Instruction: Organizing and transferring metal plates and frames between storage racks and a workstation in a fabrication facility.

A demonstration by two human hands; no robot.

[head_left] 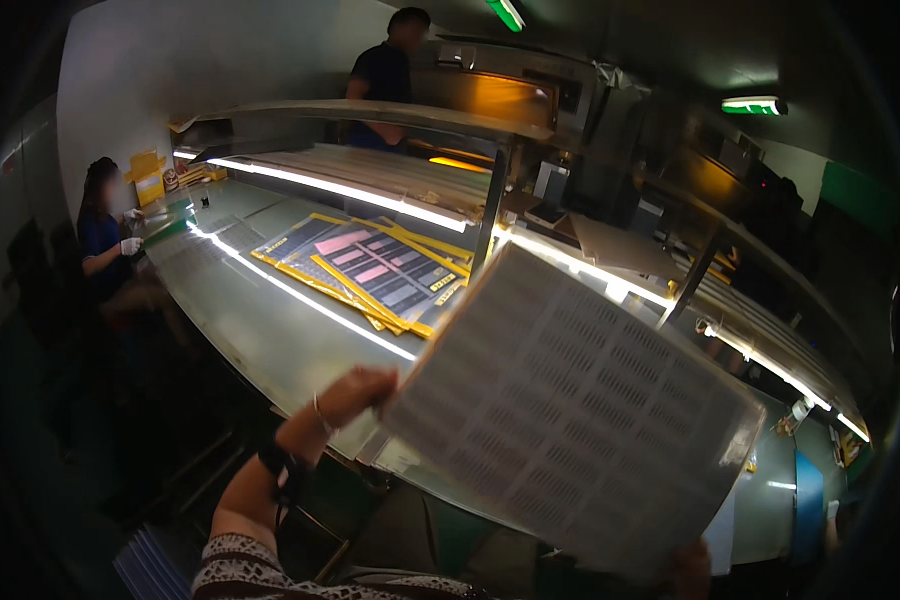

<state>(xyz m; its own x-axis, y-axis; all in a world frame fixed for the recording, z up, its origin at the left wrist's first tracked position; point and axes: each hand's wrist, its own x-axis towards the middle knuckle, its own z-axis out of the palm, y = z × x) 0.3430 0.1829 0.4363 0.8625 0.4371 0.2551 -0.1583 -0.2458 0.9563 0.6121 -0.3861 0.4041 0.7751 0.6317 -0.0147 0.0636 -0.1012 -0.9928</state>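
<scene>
I hold up a large, grey, see-through film sheet printed with rows and columns of small dark blocks. It is tilted above the bench, and its right corner shines with glare. My left hand is closed on the sheet's left edge. Down at the sheet's lower right corner, my right hand grips it; most of that hand is dim or hidden. Beyond my left hand lie several overlapping dark films with yellow borders and pink and grey blocks.
A long glass-topped bench runs left to right, with a shelf and bright tube lights over it. A gloved person sits at the far left; another person stands behind the shelf. A blue panel stands at the right.
</scene>
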